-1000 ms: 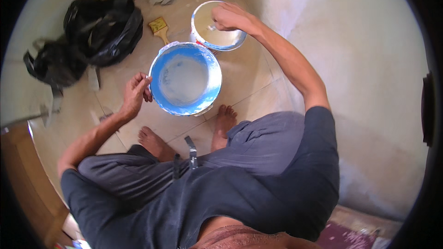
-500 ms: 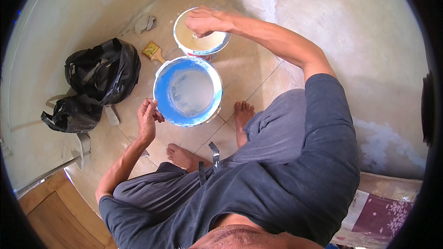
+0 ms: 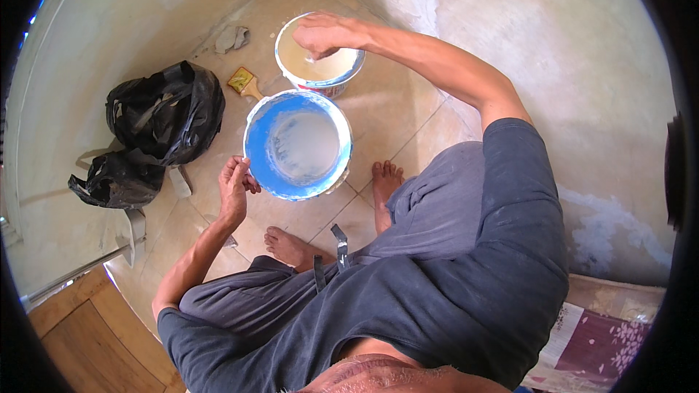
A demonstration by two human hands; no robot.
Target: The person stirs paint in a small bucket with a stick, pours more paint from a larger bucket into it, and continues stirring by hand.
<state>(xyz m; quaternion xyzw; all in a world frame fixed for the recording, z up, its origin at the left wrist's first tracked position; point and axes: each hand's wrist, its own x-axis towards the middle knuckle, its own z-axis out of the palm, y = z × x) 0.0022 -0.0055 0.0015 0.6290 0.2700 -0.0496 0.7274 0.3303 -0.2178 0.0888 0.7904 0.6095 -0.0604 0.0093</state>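
Note:
A bucket with a blue inner wall and whitish stuff in its bottom stands on the tiles before me, its mouth tipped toward me. The fingers of my left hand are closed on the left edge of its rim. Just behind it is a white bucket holding cream-coloured paint. My right hand is curled over the mouth of that bucket in a fist; whatever it grips is hidden by the fingers.
Left of the buckets lie a paintbrush and a black plastic bag. Flat blades, one of them, stick out by the bag. A crumpled scrap lies near the wall. A wooden panel and patterned fabric flank me.
The view has shifted very slightly. My right hand stays over the paint bucket with hardly any movement, and my left hand keeps its hold on the blue bucket.

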